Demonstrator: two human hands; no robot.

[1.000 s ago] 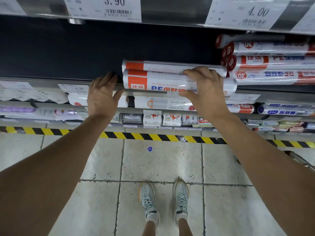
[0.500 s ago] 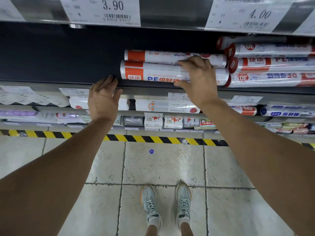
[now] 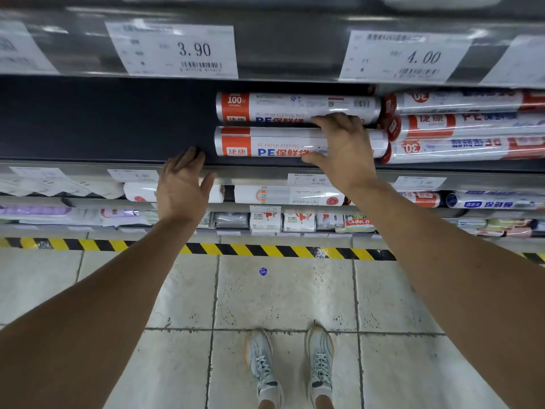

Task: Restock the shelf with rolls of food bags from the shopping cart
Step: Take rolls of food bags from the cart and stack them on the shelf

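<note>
Two white-and-orange rolls of food bags lie lengthwise on the dark shelf board (image 3: pixel 103 128), a front roll (image 3: pixel 265 146) and a rear roll (image 3: pixel 295 106) right behind it. My right hand (image 3: pixel 342 149) lies over the right half of the front roll, with the thumb at the roll's front and the fingertips reaching the rear roll. Just left of the rolls, my left hand (image 3: pixel 182 187) hovers at the shelf's front rail (image 3: pixel 250 175), fingers spread and holding nothing. The shopping cart is out of view.
A stack of similar rolls (image 3: pixel 466 125) fills the shelf to the right, touching the two rolls' ends. The upper shelf edge with price tags (image 3: pixel 177 51) hangs close above. Lower shelves hold packaged goods (image 3: pixel 289 194). Yellow-black tape (image 3: pixel 250 249) marks the floor.
My right hand has moved the two rolls from the shelf's front edge deeper onto the board, and they now lie one behind the other. My left hand has shifted slightly right.
</note>
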